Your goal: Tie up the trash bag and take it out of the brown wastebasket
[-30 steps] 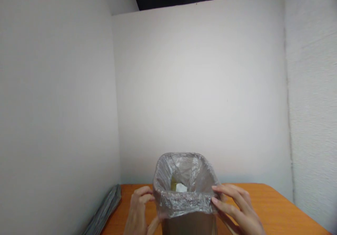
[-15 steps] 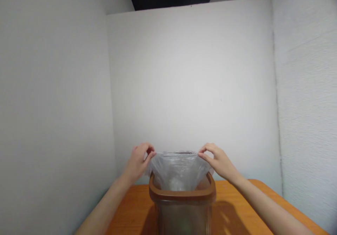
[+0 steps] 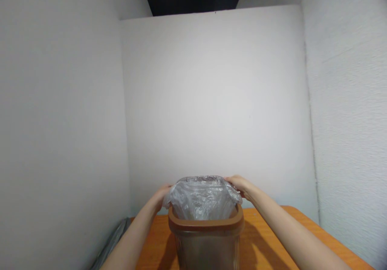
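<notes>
Nearest the camera, a brown plastic waste bin stands upright on the orange wooden counter, its thick brown rim facing the viewer and its lower body cut off by the bottom edge of the view. Both bare forearms reach forward along either side of the bin, casting shadows on the counter beside it. Rising out of the bin's mouth is a clear plastic bin liner, gathered and crinkled, its top edge lifted above the rim and stretched between the two hands. The left hand grips the liner's left upper corner, its fingers closed on the film and mostly hidden behind it. The right hand grips the right upper corner in the same way, fingers curled over the plastic and partly covered by it. The liner's bulk blocks any sight of the bin's inside. To the left, low against the side wall, a flat grey bundle lies at the counter's edge, too blurred to identify. Behind the bin a white partition panel closes off the back, with white walls to both sides and a dark gap above the panel.
</notes>
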Motion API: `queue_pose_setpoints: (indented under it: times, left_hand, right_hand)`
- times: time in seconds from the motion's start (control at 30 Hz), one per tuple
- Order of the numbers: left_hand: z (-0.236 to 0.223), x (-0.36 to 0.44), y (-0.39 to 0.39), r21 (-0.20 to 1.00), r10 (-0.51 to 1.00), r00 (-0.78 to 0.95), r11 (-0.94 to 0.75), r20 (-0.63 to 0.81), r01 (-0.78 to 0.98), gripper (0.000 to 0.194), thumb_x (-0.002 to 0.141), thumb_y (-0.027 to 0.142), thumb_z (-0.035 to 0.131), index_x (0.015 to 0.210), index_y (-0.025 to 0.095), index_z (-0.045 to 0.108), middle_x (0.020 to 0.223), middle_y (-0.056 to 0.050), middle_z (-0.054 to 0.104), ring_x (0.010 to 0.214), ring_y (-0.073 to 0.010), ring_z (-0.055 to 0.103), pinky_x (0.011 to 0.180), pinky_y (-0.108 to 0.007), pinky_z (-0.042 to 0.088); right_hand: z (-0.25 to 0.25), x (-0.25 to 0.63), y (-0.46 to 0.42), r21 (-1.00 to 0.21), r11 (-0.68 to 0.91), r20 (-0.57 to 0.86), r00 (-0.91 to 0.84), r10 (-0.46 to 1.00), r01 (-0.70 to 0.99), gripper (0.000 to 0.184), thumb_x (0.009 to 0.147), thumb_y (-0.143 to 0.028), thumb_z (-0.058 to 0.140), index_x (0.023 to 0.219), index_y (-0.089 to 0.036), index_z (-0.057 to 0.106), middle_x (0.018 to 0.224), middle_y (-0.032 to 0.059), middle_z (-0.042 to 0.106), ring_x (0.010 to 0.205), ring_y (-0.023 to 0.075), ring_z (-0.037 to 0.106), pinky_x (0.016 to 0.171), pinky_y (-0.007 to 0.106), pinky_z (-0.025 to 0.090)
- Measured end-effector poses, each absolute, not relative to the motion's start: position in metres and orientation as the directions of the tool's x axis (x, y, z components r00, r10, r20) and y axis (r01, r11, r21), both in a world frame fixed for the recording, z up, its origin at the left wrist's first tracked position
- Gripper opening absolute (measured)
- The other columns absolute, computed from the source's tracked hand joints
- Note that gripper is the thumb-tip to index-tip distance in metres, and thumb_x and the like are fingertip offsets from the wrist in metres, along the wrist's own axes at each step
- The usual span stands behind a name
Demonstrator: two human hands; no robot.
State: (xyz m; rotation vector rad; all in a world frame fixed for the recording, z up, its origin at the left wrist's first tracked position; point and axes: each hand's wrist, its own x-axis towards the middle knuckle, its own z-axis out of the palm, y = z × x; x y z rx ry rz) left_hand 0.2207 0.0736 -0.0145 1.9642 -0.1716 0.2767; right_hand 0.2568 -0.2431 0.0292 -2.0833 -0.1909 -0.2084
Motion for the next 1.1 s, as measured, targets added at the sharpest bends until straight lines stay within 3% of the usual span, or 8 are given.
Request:
queue_pose_setpoints:
  times: [0.13, 0.33, 0.5, 0.7, 0.9, 1.0, 1.1]
  left_hand:
    - [-0.004, 0.232, 0.079, 0.832, 0.076, 0.949, -0.505, 0.307, -0.229, 0.027, 0.093, 0.037, 0.060, 0.102, 0.012, 0.063, 0.096, -0.003, 0.065, 0.081, -0.0161, 0.064, 0.072, -0.032, 0.056]
    - [0.018, 0.234, 0.075, 0.681, 0.184, 0.802, -0.653, 0.567, -0.331, 0.021, 0.092, 0.033, 0.060, 0.101, 0.014, 0.061, 0.104, -0.005, 0.062, 0.093, -0.0183, 0.061, 0.084, -0.038, 0.052]
    - [0.028, 0.225, 0.069, 0.598, 0.150, 0.721, -0.683, 0.676, -0.419, 0.014, 0.093, 0.030, 0.056, 0.093, 0.016, 0.058, 0.076, 0.002, 0.055, 0.070, -0.0144, 0.054, 0.075, -0.033, 0.046]
    - [0.034, 0.218, 0.083, 0.635, 0.149, 0.708, -0.592, 0.690, -0.495, 0.004, 0.084, 0.022, 0.053, 0.085, 0.019, 0.050, 0.069, 0.004, 0.051, 0.068, -0.0145, 0.052, 0.069, -0.027, 0.039]
    - [0.030, 0.172, 0.130, 0.757, 0.022, 0.831, -0.426, 0.556, -0.495, 0.036, 0.064, 0.040, 0.076, 0.086, 0.016, 0.060, 0.072, 0.003, 0.057, 0.060, -0.0123, 0.049, 0.053, -0.022, 0.033]
    - [0.019, 0.150, 0.155, 0.817, 0.043, 0.857, -0.333, 0.513, -0.471, 0.044, 0.064, 0.045, 0.080, 0.092, 0.016, 0.062, 0.072, 0.004, 0.055, 0.056, -0.0088, 0.043, 0.051, -0.021, 0.029]
    - [0.003, 0.142, 0.170, 0.870, 0.111, 0.872, -0.201, 0.477, -0.451, 0.052, 0.071, 0.057, 0.074, 0.103, 0.019, 0.058, 0.085, 0.002, 0.058, 0.063, -0.0084, 0.050, 0.057, -0.020, 0.037]
  right_hand:
    - [0.040, 0.262, -0.245, -0.750, -0.627, 0.255, 0.967, 0.017, 0.209, 0.027, 0.096, -0.037, 0.059, 0.085, -0.012, 0.061, 0.072, -0.0028, 0.059, 0.057, 0.0084, 0.055, 0.055, 0.023, 0.049]
    - [0.050, 0.265, -0.242, -0.540, -0.734, 0.572, 0.820, 0.039, 0.412, 0.022, 0.093, -0.033, 0.061, 0.082, -0.014, 0.061, 0.085, 0.0011, 0.063, 0.081, 0.0153, 0.060, 0.078, 0.033, 0.050]
    - [0.052, 0.263, -0.239, -0.437, -0.715, 0.711, 0.696, 0.097, 0.546, 0.009, 0.093, -0.023, 0.056, 0.090, -0.015, 0.060, 0.084, 0.0012, 0.061, 0.081, 0.0165, 0.058, 0.079, 0.033, 0.044]
    - [0.055, 0.258, -0.247, -0.504, -0.607, 0.734, 0.675, 0.075, 0.615, 0.007, 0.082, -0.025, 0.058, 0.080, -0.018, 0.061, 0.069, 0.0012, 0.061, 0.068, 0.0162, 0.053, 0.065, 0.028, 0.037]
    - [0.057, 0.230, -0.295, -0.637, -0.421, 0.665, 0.736, 0.123, 0.646, 0.030, 0.070, -0.040, 0.066, 0.087, -0.016, 0.063, 0.067, 0.0013, 0.060, 0.060, 0.0152, 0.052, 0.057, 0.027, 0.039]
    - [0.050, 0.218, -0.322, -0.704, -0.359, 0.625, 0.775, 0.094, 0.612, 0.039, 0.069, -0.050, 0.067, 0.089, -0.016, 0.061, 0.074, 0.0025, 0.061, 0.060, 0.0134, 0.050, 0.057, 0.027, 0.040]
    - [0.038, 0.209, -0.334, -0.776, -0.336, 0.544, 0.836, 0.069, 0.533, 0.051, 0.077, -0.066, 0.057, 0.086, -0.016, 0.060, 0.078, 0.0058, 0.061, 0.058, 0.0128, 0.051, 0.053, 0.026, 0.037]
